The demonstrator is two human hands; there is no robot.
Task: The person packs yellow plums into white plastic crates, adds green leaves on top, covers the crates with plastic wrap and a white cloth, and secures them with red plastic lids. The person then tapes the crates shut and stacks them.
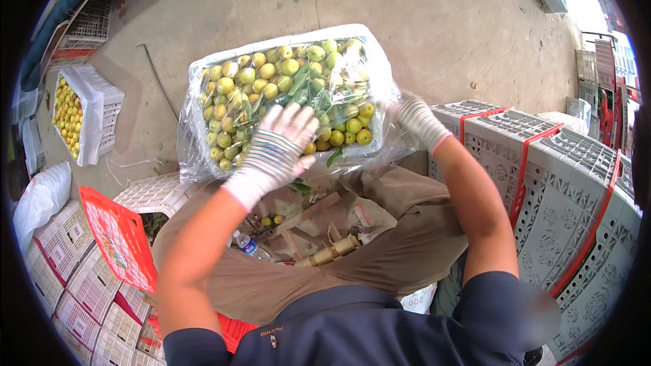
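Note:
A white crate [379, 56] of yellow-green round fruit [267, 70] stands before me, lined with white sheeting and covered by clear plastic film [305, 104]. Several green leaves [310, 86] lie on the fruit under the film. My left hand [278, 150], in a striped white knit glove, rests with fingers apart on the film over the near side of the fruit. At the crate's right edge is my right hand [414, 114], gloved alike and blurred; its fingertips are at the film's edge, and whether they pinch it is unclear.
Stacked grey plastic crates [552, 203] with red straps stand at the right. On the left are another fruit crate [109, 107], a red plastic lid or basket [117, 241] and white stacked crates [94, 284]. A plastic bottle [249, 245] and a roll of tape [333, 252] lie between the knees.

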